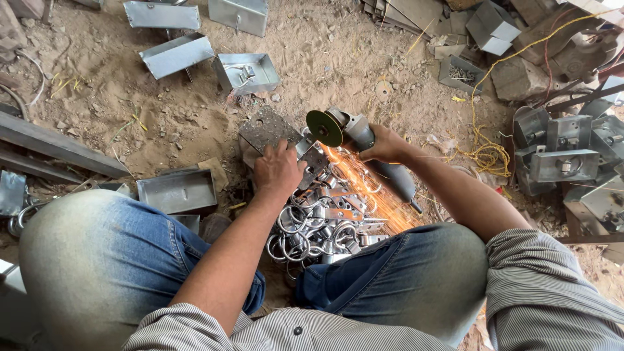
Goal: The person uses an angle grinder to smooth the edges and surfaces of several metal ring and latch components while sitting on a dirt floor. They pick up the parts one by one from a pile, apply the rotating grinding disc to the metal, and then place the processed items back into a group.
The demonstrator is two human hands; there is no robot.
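Grey angle grinder [370,153] in right hand [385,144], disc up-left, handle down-right.

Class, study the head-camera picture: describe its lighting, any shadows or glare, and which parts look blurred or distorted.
Head view: soft, even daylight on the sandy ground, with faint shadows only; the orange sparks are streaked; the grinder disc looks smooth, spin-blurred; the denim knees bulge large from wide-angle closeness; the left hand and right hand stay sharp.

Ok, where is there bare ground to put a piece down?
Bare dirt lies beyond the steel plate, between the open metal box and the small tray of parts. Crowded: the ring pile between the knees, the bracket stack at right.
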